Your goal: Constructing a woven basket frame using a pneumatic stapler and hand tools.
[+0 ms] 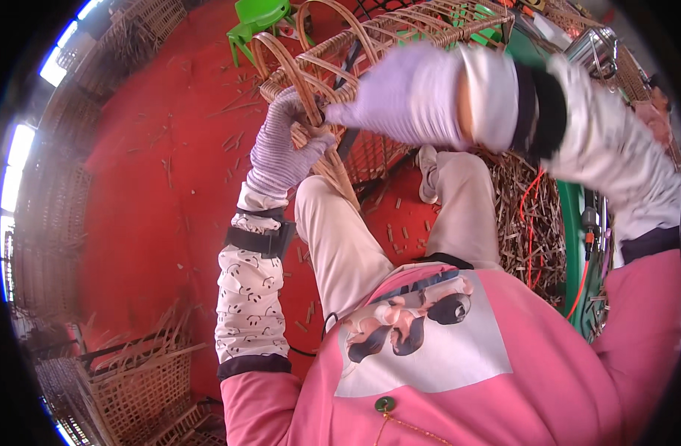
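Note:
A woven wicker basket (415, 33) with arched handles lies ahead of me, its near end by my hands. My left hand (287, 141), in a pale purple knit glove, is closed round light brown wicker strips (338, 177) at the foot of the nearest handle (294, 74). The strips' loose ends hang down toward my left knee. Coming across from the right, my right hand (396, 97) wears the same kind of glove and reaches the handle's foot beside the left. Motion blurs it, and its fingertips are largely hidden.
A green plastic chair (259, 22) stands beyond the basket on the red floor (155, 201). Cut strips (537, 223) lie heaped to the right, near an orange cable (578, 290) and a green edge. More woven baskets (143, 394) stand at lower left.

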The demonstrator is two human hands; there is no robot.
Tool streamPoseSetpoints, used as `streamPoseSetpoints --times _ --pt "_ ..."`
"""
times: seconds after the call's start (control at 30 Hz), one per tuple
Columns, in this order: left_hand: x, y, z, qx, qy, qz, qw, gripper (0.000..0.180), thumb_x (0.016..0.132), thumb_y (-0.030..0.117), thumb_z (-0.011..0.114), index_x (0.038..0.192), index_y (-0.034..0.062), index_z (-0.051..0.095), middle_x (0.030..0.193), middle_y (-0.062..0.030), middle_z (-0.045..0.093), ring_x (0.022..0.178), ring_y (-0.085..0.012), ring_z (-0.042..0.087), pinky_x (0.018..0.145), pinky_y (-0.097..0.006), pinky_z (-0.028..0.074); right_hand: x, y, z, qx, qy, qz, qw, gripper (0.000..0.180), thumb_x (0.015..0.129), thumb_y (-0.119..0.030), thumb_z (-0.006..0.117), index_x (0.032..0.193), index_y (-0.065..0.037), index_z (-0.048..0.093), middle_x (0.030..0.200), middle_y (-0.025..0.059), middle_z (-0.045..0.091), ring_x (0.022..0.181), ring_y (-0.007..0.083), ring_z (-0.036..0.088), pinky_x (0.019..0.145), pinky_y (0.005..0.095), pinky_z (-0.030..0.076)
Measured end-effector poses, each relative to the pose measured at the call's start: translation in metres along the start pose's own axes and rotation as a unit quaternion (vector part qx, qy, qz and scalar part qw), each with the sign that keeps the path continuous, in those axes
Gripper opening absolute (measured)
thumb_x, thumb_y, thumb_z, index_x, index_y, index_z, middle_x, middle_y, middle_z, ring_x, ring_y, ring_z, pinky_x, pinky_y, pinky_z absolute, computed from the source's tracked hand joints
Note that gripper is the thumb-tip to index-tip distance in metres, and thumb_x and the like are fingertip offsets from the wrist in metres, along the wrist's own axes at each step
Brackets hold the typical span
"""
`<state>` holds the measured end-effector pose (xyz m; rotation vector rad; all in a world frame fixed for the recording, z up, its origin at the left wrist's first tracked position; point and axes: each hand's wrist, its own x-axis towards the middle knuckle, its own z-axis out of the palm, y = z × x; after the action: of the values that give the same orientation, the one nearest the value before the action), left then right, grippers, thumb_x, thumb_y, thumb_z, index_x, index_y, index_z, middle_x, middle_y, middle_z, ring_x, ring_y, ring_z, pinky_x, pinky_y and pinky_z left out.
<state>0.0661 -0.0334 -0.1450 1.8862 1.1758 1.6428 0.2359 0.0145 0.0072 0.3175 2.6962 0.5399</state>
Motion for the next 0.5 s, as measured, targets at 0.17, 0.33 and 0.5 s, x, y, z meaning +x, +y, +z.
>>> streamPoseSetpoints --times 0.17,0.33,0.5 --pt "0.003 0.007 0.003 -0.083 -0.016 -0.028 0.996 0.046 0.074 0.008 0.066 0.113 0.0011 0.043 0.099 -0.0062 0.054 0.090 -0.0122 0.053 0.076 -0.027 0.045 -0.015 -0.038 0.048 0.144 0.071 0.140 0.977 0.029 0.086 -0.021 0.042 0.114 -0.011 0.045 0.069 0.0140 0.061 0.063 0.0307 0.062 0.048 0.0415 0.048" --pt "0.008 0.019 0.005 -0.118 0.055 -0.157 0.979 0.021 0.085 0.010 0.053 0.102 -0.0022 0.052 0.088 -0.0054 0.057 0.079 -0.0093 0.054 0.072 -0.023 0.045 -0.018 -0.044 0.060 0.174 0.140 0.133 0.966 0.030 0.086 -0.017 0.039 0.115 -0.010 0.043 0.069 0.0159 0.061 0.063 0.0317 0.062 0.049 0.0421 0.048" --pt "0.008 -0.004 -0.001 0.283 0.021 0.021 0.959 0.022 0.082 0.014 0.056 0.100 0.0014 0.052 0.085 -0.0047 0.055 0.074 -0.0157 0.052 0.067 -0.030 0.044 -0.018 -0.052 0.073 0.250 0.172 0.164 0.939 0.035 0.083 -0.015 0.042 0.118 -0.010 0.039 0.068 0.0165 0.061 0.061 0.0313 0.062 0.048 0.0435 0.048"
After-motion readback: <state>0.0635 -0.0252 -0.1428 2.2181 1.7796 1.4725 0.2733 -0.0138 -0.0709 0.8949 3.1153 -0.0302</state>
